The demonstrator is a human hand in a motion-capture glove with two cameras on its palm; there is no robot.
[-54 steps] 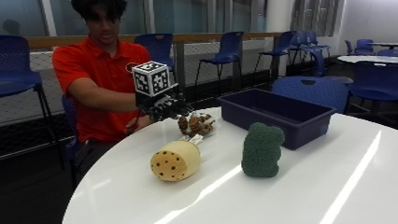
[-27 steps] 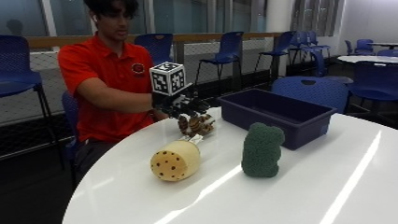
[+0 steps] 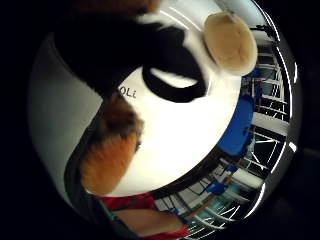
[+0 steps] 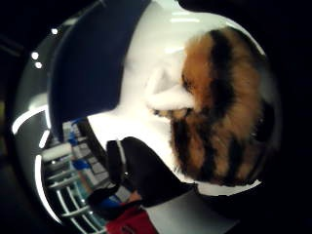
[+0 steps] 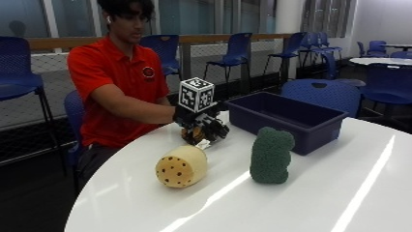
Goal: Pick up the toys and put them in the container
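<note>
In the outside view my gloved right hand is down on a striped orange, black and white plush toy near the table's far edge, and its fingers curl over the toy. The thumb side palm view is largely filled by that plush, with a gloved finger beside it. The dark blue container stands just right of the hand and shows as a dark wall. A yellow spotted toy lies in front of the hand and appears again. A green plush toy stands upright by the container.
The round white table has bare surface at the front and right. The person in a red shirt sits behind its far left edge. Blue chairs stand beyond the container.
My hand has moved right and come down onto the striped plush. The yellow toy, green toy and container have stayed where they were.
</note>
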